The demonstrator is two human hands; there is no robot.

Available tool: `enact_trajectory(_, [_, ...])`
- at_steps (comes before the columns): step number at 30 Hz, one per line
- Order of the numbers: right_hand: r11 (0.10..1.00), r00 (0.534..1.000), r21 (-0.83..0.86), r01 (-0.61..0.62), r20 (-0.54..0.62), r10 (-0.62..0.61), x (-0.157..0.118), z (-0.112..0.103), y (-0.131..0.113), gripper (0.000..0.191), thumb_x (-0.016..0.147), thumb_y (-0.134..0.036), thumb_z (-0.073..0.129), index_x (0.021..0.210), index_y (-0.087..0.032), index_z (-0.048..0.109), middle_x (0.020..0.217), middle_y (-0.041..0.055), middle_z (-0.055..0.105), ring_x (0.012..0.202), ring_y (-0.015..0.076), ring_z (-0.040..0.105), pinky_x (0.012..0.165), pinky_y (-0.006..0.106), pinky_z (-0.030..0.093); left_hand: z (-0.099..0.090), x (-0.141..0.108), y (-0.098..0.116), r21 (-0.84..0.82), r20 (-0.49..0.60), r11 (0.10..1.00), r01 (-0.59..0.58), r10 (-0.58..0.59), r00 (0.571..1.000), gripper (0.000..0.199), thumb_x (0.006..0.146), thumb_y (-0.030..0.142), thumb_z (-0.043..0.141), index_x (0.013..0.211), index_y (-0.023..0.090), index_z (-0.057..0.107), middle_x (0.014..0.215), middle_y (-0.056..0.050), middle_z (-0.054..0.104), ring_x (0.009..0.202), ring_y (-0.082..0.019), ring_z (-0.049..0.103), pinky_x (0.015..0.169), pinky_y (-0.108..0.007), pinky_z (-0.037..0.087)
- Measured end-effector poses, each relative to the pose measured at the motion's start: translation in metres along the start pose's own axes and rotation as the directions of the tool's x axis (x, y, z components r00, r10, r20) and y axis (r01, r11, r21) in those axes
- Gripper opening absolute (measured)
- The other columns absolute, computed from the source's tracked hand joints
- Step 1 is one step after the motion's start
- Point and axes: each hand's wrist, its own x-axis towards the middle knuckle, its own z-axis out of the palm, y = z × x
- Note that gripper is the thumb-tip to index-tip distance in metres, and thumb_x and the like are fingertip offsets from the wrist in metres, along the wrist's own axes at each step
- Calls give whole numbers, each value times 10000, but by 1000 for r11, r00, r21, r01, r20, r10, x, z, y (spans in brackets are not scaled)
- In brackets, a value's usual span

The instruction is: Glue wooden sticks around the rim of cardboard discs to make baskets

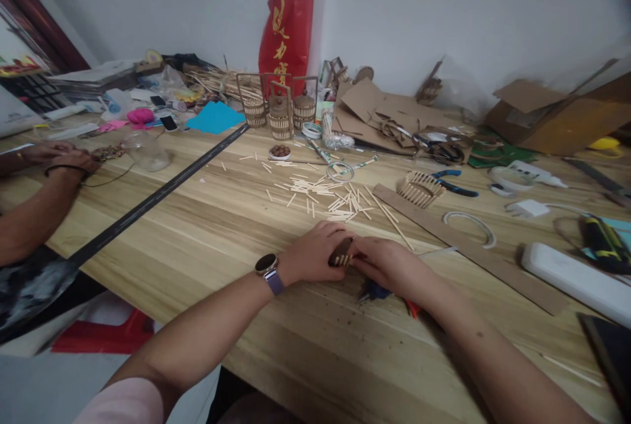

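My left hand (320, 253) is closed around a small brown piece with short pale sticks (341, 254) along its edge, like a part-built miniature basket. At its right side the fingers of my right hand (394, 265) are pinched together against it; whether they also hold a separate stick is hidden. Beneath my right hand lies a dark blue tool with a pointed tip (373, 290), partly covered, with a bit of red beside it. Beyond my hands, short wooden sticks (348, 204) are scattered over the table.
A cardboard strip (463, 246), a small slatted basket (420, 189), blue-handled pliers (456, 184) and a white power strip (576, 279) lie to the right. Several miniature baskets (280, 118) stand at the back before a red bag (288, 36). At left, another person's hands (64, 158) work.
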Motion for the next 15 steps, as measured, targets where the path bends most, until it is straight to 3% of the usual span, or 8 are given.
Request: enact_trajectory(15, [997, 998, -57, -52, 21, 53, 3, 1, -1, 123, 853, -129, 506, 891, -205, 595, 905, 53, 719, 840, 198, 661, 727, 271, 450, 3, 1, 0, 24, -32, 1000, 8, -7, 999, 611, 673, 221, 723, 1232, 175, 479, 1258, -91, 560, 1217, -256, 457, 1088, -395, 324])
